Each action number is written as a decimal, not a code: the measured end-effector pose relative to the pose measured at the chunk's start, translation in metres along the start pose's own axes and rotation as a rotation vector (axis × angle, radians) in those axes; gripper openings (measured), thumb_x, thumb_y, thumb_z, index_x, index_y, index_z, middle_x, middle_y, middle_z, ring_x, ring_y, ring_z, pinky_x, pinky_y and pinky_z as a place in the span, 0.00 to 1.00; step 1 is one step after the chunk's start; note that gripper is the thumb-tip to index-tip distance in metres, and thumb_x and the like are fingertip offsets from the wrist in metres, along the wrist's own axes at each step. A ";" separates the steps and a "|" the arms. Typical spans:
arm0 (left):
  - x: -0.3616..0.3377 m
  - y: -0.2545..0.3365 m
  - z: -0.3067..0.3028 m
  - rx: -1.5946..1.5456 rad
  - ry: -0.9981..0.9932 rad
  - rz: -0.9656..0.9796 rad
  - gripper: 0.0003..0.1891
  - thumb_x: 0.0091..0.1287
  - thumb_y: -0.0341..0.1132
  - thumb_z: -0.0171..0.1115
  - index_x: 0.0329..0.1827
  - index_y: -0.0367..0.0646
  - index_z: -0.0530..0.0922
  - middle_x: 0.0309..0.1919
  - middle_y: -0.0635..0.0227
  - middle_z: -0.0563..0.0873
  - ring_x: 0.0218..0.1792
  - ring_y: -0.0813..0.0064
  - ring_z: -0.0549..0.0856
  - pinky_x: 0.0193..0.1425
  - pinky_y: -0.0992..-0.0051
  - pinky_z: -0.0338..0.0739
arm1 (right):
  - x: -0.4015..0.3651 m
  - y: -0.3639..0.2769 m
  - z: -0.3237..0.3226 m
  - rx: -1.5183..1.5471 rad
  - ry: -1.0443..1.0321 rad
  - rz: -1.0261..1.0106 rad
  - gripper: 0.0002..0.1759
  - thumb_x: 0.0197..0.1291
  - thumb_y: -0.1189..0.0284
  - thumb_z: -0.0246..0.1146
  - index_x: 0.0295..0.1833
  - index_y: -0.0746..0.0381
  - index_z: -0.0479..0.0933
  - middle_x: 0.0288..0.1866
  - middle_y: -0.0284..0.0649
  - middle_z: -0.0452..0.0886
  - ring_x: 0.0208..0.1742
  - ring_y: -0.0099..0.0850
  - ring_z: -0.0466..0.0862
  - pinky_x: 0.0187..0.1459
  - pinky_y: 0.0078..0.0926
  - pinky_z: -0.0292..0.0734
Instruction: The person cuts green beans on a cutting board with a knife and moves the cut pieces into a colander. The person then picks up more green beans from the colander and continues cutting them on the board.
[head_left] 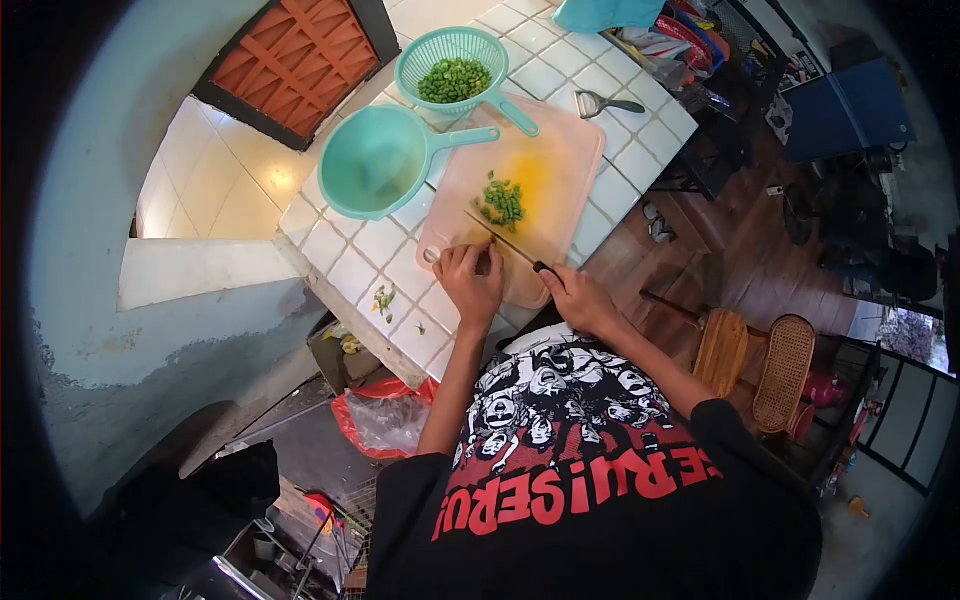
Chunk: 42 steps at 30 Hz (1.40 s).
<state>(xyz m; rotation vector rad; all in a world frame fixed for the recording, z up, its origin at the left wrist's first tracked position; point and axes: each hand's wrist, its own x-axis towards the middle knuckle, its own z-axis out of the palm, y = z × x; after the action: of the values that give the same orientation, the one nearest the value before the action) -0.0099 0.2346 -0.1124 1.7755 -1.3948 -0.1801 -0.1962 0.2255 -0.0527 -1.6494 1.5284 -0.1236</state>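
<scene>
My left hand [470, 282] presses down on a green vegetable at the near edge of a pale pink cutting board [565, 150]. A knife [512, 248] with a black handle is gripped in my right hand [577, 297], and its blade lies across the board just beside my left fingers. A small pile of chopped green pieces [503, 201] sits in the middle of the board. Behind the board stands a turquoise colander [492, 50] holding more chopped greens [453, 80].
An empty turquoise bowl with a handle [375, 160] sits left of the board on the white tiled counter [345, 262]. A peeler [600, 103] lies at the back right. Green scraps [385, 298] lie near the counter edge. A red plastic bag [385, 415] and wooden chair [775, 370] stand below.
</scene>
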 end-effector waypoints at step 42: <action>-0.001 -0.004 0.001 -0.021 0.000 0.000 0.06 0.63 0.34 0.74 0.37 0.42 0.89 0.35 0.66 0.85 0.43 0.64 0.81 0.55 0.63 0.69 | 0.017 0.012 0.002 -0.138 -0.049 0.028 0.29 0.76 0.46 0.51 0.54 0.59 0.85 0.50 0.58 0.87 0.55 0.61 0.84 0.58 0.57 0.78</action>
<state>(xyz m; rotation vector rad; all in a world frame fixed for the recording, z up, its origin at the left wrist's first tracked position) -0.0080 0.2346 -0.1161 1.7582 -1.3879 -0.1948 -0.2000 0.2136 -0.0691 -1.7252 1.5515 0.0382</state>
